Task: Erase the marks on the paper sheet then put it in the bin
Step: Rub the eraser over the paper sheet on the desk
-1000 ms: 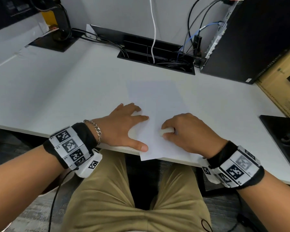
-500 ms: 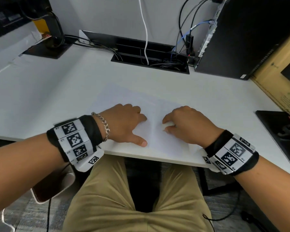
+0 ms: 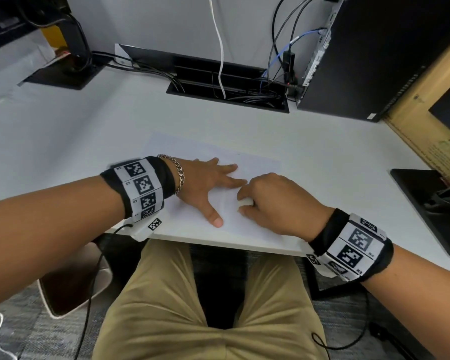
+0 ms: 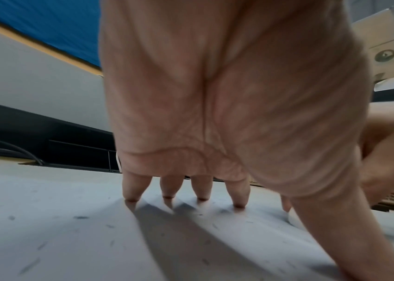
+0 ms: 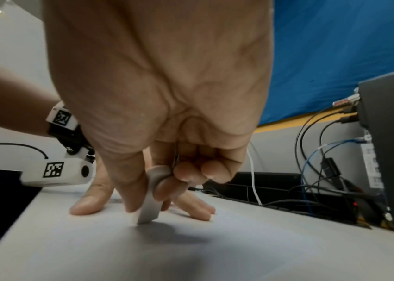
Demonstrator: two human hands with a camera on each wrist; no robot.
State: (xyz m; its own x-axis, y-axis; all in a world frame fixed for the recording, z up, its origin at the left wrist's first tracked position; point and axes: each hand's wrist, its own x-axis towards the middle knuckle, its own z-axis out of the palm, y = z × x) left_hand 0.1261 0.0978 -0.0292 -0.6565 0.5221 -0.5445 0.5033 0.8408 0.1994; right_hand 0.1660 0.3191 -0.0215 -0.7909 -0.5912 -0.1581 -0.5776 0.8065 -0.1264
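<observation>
Since a second ago the white rectangular paper sheet [image 3: 247, 165] has swung crosswise on the white desk [image 3: 63, 141]. My right hand [image 3: 273, 203] pinches a small white eraser [image 3: 245, 202] against it; my left hand [image 3: 205, 183] presses flat, fingers straight, just beside.

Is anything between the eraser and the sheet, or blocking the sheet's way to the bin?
Nothing visible: the right hand pinches the eraser with its tip on the paper sheet, which the left hand presses flat. No bin is in view, so that path cannot be judged.
</observation>
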